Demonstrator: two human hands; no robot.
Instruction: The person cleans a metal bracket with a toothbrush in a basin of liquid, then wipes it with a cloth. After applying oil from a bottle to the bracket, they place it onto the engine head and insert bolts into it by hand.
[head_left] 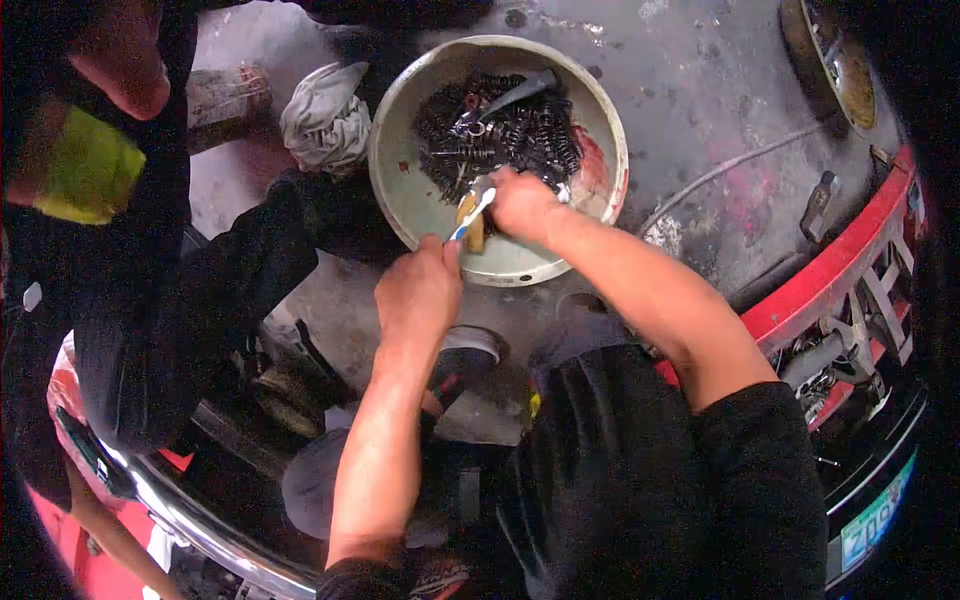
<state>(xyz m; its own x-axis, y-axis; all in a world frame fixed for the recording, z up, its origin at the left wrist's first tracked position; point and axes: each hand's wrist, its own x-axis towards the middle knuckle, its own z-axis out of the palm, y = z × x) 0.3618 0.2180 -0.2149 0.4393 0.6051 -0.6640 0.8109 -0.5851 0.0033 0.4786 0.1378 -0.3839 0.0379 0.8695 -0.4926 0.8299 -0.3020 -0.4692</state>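
Note:
A round pale basin [398, 205] on the floor holds a heap of dark, oily coil springs [545, 130] and other metal parts. My left hand [418, 285], at the near rim, is closed on the lower end of a white and blue toothbrush [474, 213]. The bristle end meets the fingertips of my right hand [525, 207]. That hand is closed over the basin on a small greyish part, mostly hidden by the fingers. Beside the toothbrush a tan, wooden-looking handle [475, 240] leans inside the basin. A dark flat tool [520, 90] lies across the springs.
A crumpled grey rag [328, 118] lies left of the basin. A person in dark clothes [150, 300] is close on the left. A red car bumper [835, 270] stands at right, with a cable [735, 163] on the floor and a chrome bumper [185, 515] lower left.

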